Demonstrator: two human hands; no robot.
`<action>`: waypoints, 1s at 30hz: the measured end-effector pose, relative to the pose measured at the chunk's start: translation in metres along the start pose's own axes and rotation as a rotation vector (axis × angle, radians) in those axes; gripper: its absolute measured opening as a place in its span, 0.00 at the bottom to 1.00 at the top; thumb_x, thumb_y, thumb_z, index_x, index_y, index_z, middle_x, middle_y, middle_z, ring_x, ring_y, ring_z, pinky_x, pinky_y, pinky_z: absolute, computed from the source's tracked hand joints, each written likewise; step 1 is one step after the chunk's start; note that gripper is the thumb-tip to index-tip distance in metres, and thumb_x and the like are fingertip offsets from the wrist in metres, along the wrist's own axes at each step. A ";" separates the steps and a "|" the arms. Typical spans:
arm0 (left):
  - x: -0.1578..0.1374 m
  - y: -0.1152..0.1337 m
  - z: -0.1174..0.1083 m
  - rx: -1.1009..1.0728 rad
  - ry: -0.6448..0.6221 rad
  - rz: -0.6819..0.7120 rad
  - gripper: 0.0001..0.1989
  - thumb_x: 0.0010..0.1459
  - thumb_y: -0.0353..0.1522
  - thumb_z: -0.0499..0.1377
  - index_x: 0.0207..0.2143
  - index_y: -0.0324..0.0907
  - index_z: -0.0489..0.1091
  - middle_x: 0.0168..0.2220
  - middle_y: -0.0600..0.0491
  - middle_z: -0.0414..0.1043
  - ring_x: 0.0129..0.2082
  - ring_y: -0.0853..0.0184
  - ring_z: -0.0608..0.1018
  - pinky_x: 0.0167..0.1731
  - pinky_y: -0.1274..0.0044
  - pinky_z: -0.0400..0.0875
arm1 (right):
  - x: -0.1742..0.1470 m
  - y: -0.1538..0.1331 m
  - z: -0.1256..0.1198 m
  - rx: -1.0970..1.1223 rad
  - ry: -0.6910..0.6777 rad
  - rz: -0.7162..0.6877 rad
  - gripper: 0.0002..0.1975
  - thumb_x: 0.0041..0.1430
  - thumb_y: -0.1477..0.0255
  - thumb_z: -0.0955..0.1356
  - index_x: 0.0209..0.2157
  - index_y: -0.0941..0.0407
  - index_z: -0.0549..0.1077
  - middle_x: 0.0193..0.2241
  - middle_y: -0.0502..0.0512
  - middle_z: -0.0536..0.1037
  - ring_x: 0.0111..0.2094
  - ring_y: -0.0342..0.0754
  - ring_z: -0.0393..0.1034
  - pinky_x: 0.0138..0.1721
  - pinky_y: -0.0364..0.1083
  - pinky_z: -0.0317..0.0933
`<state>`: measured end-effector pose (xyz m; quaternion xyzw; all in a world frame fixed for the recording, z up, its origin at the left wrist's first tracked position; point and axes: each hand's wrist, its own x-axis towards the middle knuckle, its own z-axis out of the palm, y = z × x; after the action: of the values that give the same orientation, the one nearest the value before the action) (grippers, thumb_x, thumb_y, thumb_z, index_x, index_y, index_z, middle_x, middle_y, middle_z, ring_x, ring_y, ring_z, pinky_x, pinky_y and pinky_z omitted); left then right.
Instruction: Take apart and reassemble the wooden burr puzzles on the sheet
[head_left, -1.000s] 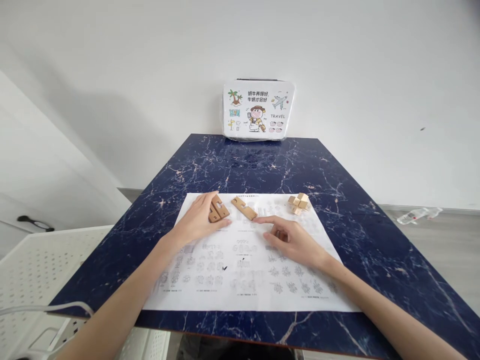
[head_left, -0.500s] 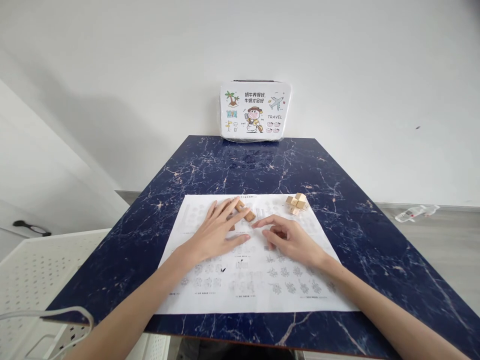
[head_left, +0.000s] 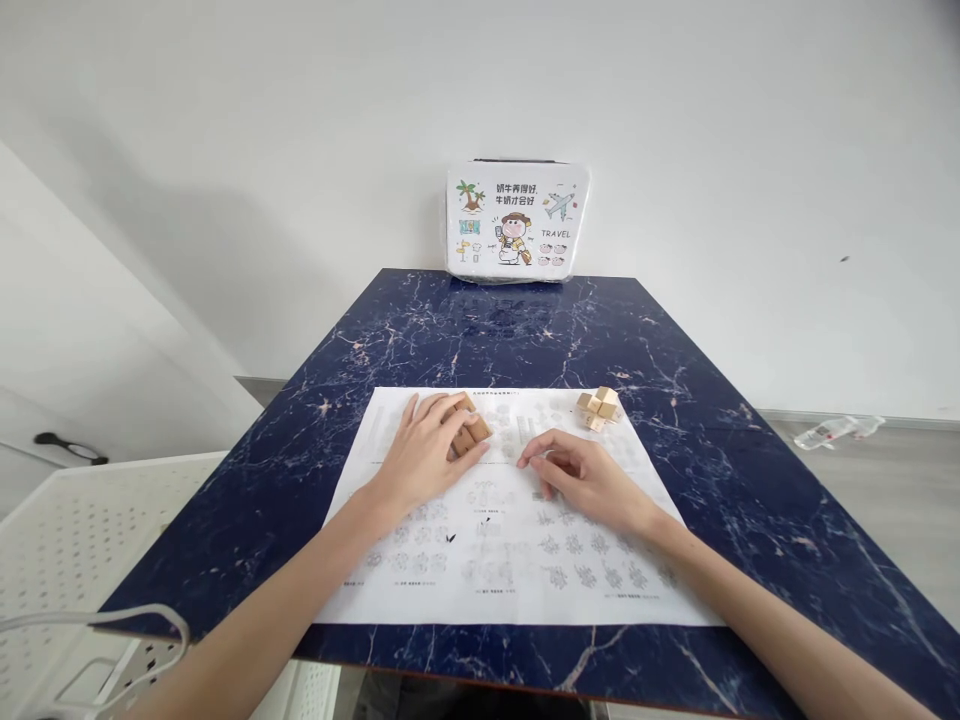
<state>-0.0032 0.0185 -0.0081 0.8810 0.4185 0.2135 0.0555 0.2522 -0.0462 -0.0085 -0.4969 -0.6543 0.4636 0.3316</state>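
My left hand (head_left: 424, 450) is on the left half of a printed sheet. Its fingers and thumb are around several brown wooden puzzle pieces (head_left: 474, 426), set side by side; the fingers cover part of them. To the right, my right hand (head_left: 581, 470) rests over the paper, loosely closed, with the index fingertip close to the thumb and nothing visible between them. The printed sheet (head_left: 517, 590) lies flat under both hands and bears rows of small diagrams. An interlocked light wooden puzzle (head_left: 598, 408) stands at its far right corner.
The dark blue marbled table (head_left: 510, 345) has a white case (head_left: 517, 220) with cartoon prints at its back edge, against the wall. A white perforated surface (head_left: 67, 540) with a white cable (head_left: 169, 612) is at left. A clear plastic bottle (head_left: 832, 432) lies on the floor at right.
My left hand has closed round the brown pieces, which now lie together a little further left. My right hand has drawn back slightly to the right, its index finger curling toward the thumb.
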 end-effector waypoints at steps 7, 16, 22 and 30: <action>0.001 -0.005 0.001 -0.015 -0.042 0.012 0.23 0.70 0.48 0.58 0.62 0.50 0.66 0.69 0.48 0.63 0.70 0.50 0.64 0.70 0.52 0.56 | 0.000 -0.002 -0.001 -0.013 -0.004 -0.005 0.10 0.72 0.63 0.65 0.43 0.53 0.75 0.23 0.49 0.74 0.23 0.45 0.65 0.26 0.46 0.58; 0.000 -0.011 -0.004 -0.057 0.015 -0.106 0.14 0.67 0.45 0.63 0.46 0.47 0.69 0.62 0.47 0.67 0.64 0.49 0.68 0.61 0.54 0.67 | -0.003 -0.001 -0.001 -0.008 0.109 -0.088 0.09 0.72 0.63 0.65 0.41 0.53 0.73 0.33 0.54 0.81 0.24 0.45 0.70 0.26 0.47 0.61; -0.001 -0.028 -0.008 -0.019 0.049 -0.161 0.18 0.66 0.46 0.63 0.47 0.45 0.65 0.56 0.45 0.69 0.58 0.50 0.70 0.59 0.56 0.67 | -0.003 0.004 -0.011 -0.123 0.605 -0.248 0.07 0.71 0.65 0.65 0.41 0.52 0.73 0.36 0.56 0.79 0.31 0.49 0.72 0.27 0.47 0.61; -0.003 -0.046 -0.014 0.207 0.110 -0.263 0.24 0.66 0.50 0.60 0.50 0.41 0.64 0.51 0.40 0.70 0.51 0.47 0.71 0.53 0.55 0.68 | 0.009 0.027 -0.036 -0.170 0.992 -0.149 0.07 0.66 0.65 0.67 0.43 0.52 0.71 0.41 0.56 0.74 0.38 0.51 0.67 0.36 0.49 0.62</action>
<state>-0.0438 0.0445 -0.0097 0.8067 0.5523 0.2080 -0.0313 0.2910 -0.0255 -0.0220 -0.6344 -0.4872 0.0923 0.5930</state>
